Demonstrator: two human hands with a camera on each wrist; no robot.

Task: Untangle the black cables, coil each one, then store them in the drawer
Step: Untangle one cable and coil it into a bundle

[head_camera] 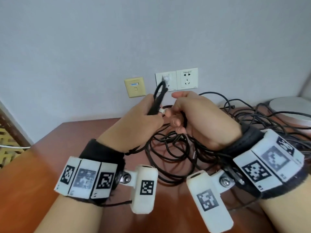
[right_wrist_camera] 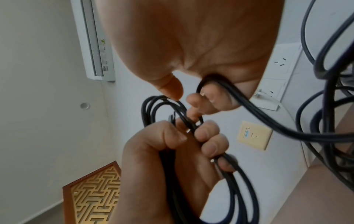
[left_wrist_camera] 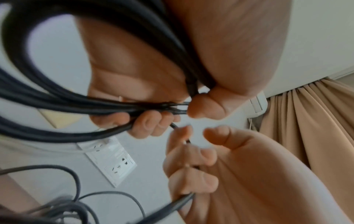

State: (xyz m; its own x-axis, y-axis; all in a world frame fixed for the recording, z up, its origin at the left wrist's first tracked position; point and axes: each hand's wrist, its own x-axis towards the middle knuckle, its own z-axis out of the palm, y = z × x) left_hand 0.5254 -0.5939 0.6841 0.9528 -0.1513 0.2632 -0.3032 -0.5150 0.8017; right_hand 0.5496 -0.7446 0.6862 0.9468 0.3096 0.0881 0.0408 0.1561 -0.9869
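Fingers of the left hand (head_camera: 141,120) clamped a coiled black cable (head_camera: 158,96). The right hand (head_camera: 200,118) curled round another cable strand (right_wrist_camera: 249,109) above the bench (head_camera: 70,148).

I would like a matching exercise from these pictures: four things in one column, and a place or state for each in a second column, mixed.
Things:
1. coil
2. loose cables
3. beige plate
4. right hand

Places or states:
a. fixed on the wall
b. gripped in the left hand
c. lying tangled on the table
d. fingers curled round a strand

Pairs: 1-b, 2-c, 3-a, 4-d
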